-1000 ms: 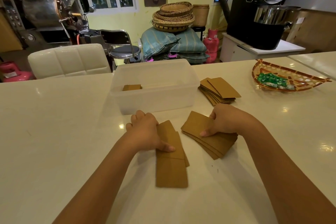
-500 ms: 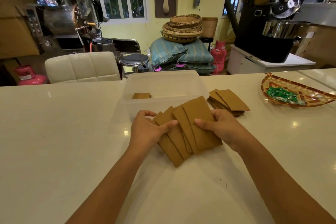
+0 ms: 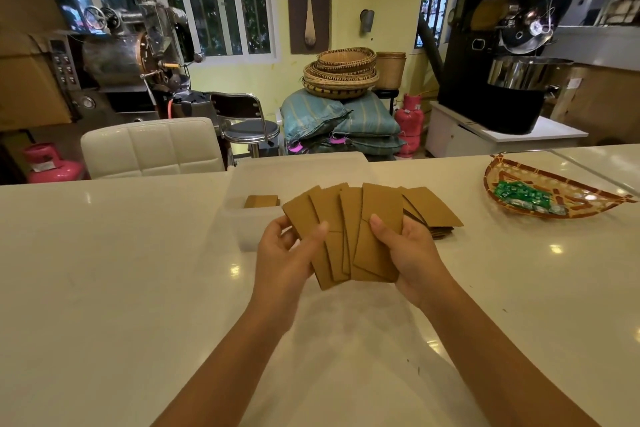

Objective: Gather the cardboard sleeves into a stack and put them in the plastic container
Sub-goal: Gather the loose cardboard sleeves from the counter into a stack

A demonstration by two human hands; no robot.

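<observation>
Sleeves (image 3: 261,201) inside plastic container (image 3: 242,229) (more fanned between both hands (image 3: 346,253)).

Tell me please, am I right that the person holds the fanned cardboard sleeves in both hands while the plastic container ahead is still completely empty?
Not quite: the head view shows the plastic container already holds a small stack of sleeves. The rest stands: the left hand and right hand together hold the fanned cardboard sleeves.
</observation>
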